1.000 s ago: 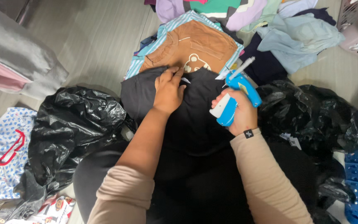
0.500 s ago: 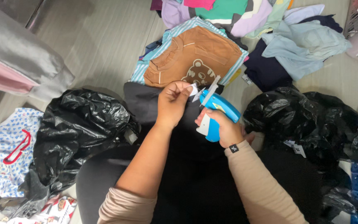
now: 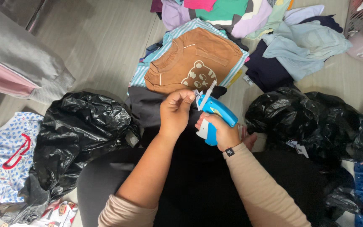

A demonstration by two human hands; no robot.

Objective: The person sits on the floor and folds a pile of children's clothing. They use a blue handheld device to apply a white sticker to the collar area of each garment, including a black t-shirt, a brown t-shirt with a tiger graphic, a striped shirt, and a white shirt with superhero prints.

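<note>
The right hand (image 3: 223, 132) is wrapped closed around the grip of a blue and white tagging gun (image 3: 213, 115), just right of the frame's middle. The gun's long axis runs diagonally, its needle end pointing toward the upper left. There the left hand (image 3: 174, 110) meets it, thumb and fingers pressed together in a pinch on a small white tag (image 3: 197, 95) at the gun's tip. The left hand is thus the nearer one to the tip, touching or almost touching it. Both hands hover over a dark garment (image 3: 148, 110) spread across the person's lap. Just beyond, toward the upper middle, lies a brown top with a bear print (image 3: 190, 56) on a striped cloth (image 3: 141, 73). Black plastic bags (image 3: 80, 130) sit at left and right on the pale floor (image 3: 97, 38), with more folded clothes (image 3: 303, 46) in the upper right.
</note>
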